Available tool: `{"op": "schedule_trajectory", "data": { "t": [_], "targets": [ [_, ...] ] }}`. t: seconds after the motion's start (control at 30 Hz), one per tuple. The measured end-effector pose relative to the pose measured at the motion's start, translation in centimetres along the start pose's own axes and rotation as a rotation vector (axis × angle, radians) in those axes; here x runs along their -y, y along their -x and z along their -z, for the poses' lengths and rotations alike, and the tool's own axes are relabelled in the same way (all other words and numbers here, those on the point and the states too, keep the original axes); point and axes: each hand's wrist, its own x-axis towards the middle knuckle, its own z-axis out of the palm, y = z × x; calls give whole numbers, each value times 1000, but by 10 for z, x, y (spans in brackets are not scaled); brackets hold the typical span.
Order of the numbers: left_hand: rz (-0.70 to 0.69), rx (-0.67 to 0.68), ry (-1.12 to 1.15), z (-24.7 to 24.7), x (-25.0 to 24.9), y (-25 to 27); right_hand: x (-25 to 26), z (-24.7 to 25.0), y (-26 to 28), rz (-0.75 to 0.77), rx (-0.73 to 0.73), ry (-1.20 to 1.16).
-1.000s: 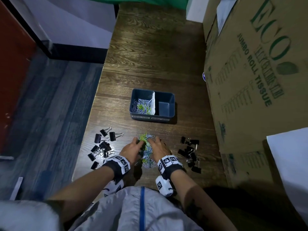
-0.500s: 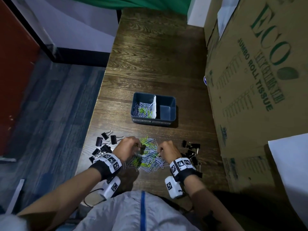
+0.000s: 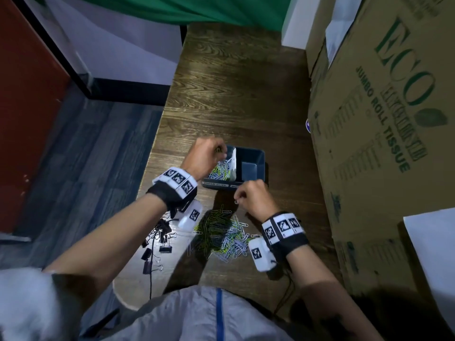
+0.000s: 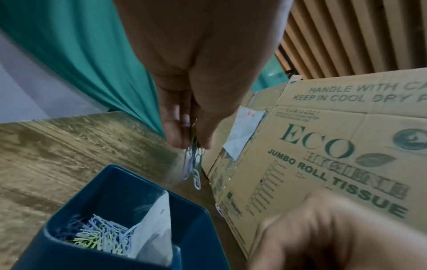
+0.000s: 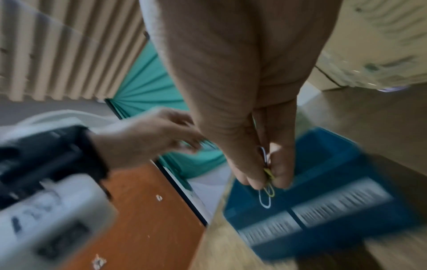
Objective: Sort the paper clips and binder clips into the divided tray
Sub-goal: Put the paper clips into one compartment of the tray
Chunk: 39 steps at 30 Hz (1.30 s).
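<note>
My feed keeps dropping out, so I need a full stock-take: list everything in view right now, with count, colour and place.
divided tray: one, dark blue, mid-table beyond the hands
tray paper clips: many, white, blue and yellow-green, in the tray's left compartment; the right compartment looks bare
loose paper clips: one heap, same colours, on the table between the forearms
binder clips: several, black, on the table below the left wrist
cardboard box: one, brown with green print, along the table's right side
table: one, dark wood
green cloth: one, at the far end
left hand: fingers pinch a bunch of clips over the tray
right hand: fingers pinch a few clips at the tray's near wall
</note>
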Motion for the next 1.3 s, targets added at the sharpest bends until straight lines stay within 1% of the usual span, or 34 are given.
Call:
{"op": "schedule_trajectory", "data": {
  "t": [0.07,0.17,0.27,0.37,0.43,0.53,0.7,0.73,0.8,0.83,0.93,0.97,1.0,1.03,1.13,1.2,1.3],
  "targets": [
    [22,18,-14,-3,4,-9,12,18,-13,38,-40,23],
    [75,55,-92,-12,15,-8,26,44,-36,53,-109,40],
    [148,81,-190,-27,33,10,36,61,-60,51,-181,19],
    [147,162,-246,-44,46,37,42,64,-83,31,-227,-39],
    [168,238,-225,-55,52,55,44,58,-92,7,-217,-60],
    [248,365,-208,-70,62,79,39,43,-93,-31,-202,-81],
    [254,576,-364,-95,73,112,15,6,-67,-34,-197,-140],
    [246,621,-388,-100,74,119,8,-6,-58,-31,-166,-131],
    [206,674,-436,-109,77,129,-10,-33,-38,-59,-41,-71],
    [174,683,-465,-114,78,133,-21,-48,-28,-96,33,-23],
    [95,694,-525,-127,77,141,-52,-90,-3,-297,240,101],
    [88,706,-530,-129,76,143,-57,-99,5,-324,297,132],
    [84,708,-532,-131,74,143,-63,-106,12,-309,324,163],
    [77,699,-529,-130,71,144,-63,-111,18,-287,328,202],
    [64,651,-507,-128,64,145,-57,-124,31,-192,260,272],
    [88,618,-464,-126,62,145,-53,-131,34,-173,215,225],
    [170,556,-353,-120,58,142,-49,-132,33,-165,168,132]
  ]
}}
